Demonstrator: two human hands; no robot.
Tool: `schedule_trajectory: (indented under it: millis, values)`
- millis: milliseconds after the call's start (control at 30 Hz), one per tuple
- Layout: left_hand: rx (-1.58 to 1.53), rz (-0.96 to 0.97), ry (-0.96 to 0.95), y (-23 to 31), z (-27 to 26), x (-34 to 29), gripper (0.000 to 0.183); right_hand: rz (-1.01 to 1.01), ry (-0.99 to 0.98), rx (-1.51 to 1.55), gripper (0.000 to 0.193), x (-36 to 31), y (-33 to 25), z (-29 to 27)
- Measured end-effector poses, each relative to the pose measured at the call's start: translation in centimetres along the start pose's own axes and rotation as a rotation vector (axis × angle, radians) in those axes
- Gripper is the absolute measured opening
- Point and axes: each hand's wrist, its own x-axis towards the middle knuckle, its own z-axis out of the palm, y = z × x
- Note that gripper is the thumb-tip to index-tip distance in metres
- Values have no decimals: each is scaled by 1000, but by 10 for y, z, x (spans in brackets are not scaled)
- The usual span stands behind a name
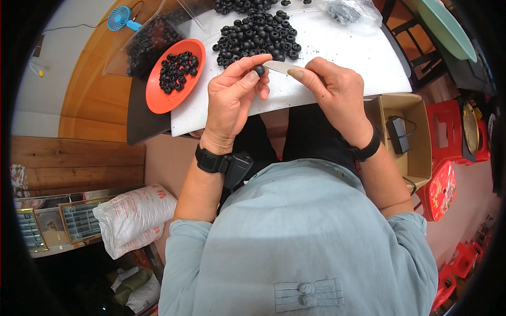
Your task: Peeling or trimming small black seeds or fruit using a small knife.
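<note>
My left hand pinches a small black ball-shaped piece between thumb and fingertips, above the near edge of a white board. A knife is gripped in my right hand, its blade pointing left and its tip close to the piece. Whether the blade touches it, I cannot tell. Just beyond my hands lies a pile of similar round black pieces, some showing holes. Left of my left hand, an orange-red plate holds several more.
A clear bin of black pieces stands beyond the plate, near a small blue fan. At the far right are a plastic bag and a green basin. A cardboard box and red stool stand right; a white sack lies lower left.
</note>
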Motion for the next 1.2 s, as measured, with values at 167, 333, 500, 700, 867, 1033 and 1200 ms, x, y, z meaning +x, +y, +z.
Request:
schedule_trajectory:
  millis: [167,333,500,700,867,1033,1200]
  values:
    - [6,0,7,-2,1,-1,35,-32,9,-54,37,0,-1,2]
    - [-8,-6,21,-3,3,-2,34,-36,4,-74,40,-1,-1,1]
    - [8,19,12,-4,2,-2,33,-43,-2,-89,42,0,-1,1]
    - [31,48,23,-5,4,-3,33,-52,-2,-120,41,0,0,2]
    - [34,57,18,-4,8,-2,34,-64,-5,-96,41,0,2,1]
    - [-32,64,38,-4,13,-1,30,-56,-24,-74,41,1,4,-2]
    - [-33,93,46,-7,13,-1,28,-80,-30,-103,42,1,5,0]
